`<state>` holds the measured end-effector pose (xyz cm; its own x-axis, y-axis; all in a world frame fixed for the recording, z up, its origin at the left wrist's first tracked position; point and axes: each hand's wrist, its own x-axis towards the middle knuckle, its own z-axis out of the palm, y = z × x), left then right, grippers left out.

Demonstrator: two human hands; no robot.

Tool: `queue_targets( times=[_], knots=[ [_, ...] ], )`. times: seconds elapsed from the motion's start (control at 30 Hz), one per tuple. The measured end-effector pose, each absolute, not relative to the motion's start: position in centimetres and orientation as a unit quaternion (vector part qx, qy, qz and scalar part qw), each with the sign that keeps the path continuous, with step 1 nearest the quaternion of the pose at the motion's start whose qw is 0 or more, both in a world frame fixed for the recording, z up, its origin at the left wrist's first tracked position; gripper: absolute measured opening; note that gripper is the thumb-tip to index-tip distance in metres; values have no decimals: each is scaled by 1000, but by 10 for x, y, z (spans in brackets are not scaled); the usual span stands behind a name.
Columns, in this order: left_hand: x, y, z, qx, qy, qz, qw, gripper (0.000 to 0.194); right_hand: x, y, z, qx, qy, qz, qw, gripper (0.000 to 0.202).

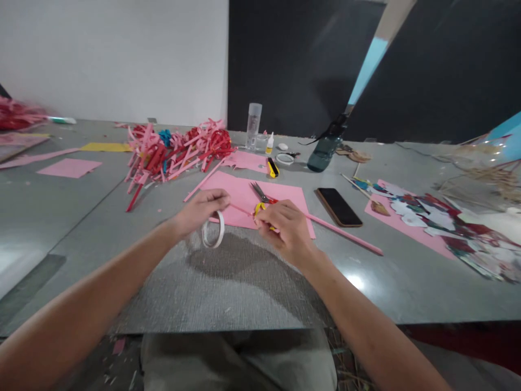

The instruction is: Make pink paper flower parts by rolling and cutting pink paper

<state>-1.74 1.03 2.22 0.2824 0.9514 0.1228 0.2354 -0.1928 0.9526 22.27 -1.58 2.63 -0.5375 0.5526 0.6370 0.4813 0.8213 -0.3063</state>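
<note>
My left hand [208,205] is closed, with a white roll of tape [214,230] hanging upright just under its fingers. A thin pinkish strip [241,208] runs taut from its fingertips to my right hand [287,225], whose fingers are pinched together at the strip's end. Under and behind both hands lie pink paper sheets [238,187]. Scissors [260,192] with red and yellow handles rest on them, partly hidden by my right hand. A slim pink paper stick [345,234] reaches out to the right from behind that hand.
A heap of pink and red paper strips [175,152] lies back left. Behind the sheets stand a clear bottle [253,126], a glue bottle [269,143], a yellow cutter [273,168] and a dark bottle [325,145]. To the right are a phone [338,207] and paper cut-outs [431,217].
</note>
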Motion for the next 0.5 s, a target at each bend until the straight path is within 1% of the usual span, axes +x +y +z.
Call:
queue_targets(
  times=[0.07,0.1,0.17,0.23,0.3,0.37,0.5],
  knots=[
    [-35,24,19,615,508,460,391,19,225,-12,25,-301,-858,67,411,9],
    [-44,31,18,587,538,491,355,18,225,-10,23,-309,-853,81,412,8],
    [-64,43,16,548,570,542,286,14,225,-7,21,-330,-848,112,398,8],
    [-81,54,12,491,589,586,263,13,223,-6,20,-346,-845,136,384,8],
    [-95,60,8,459,604,604,244,14,222,-6,20,-356,-842,150,376,9],
    [-107,65,3,452,610,615,212,21,221,-7,21,-364,-838,161,373,10],
    [-123,68,-6,489,653,565,122,29,223,-8,23,-385,-830,179,362,9]
  ],
)
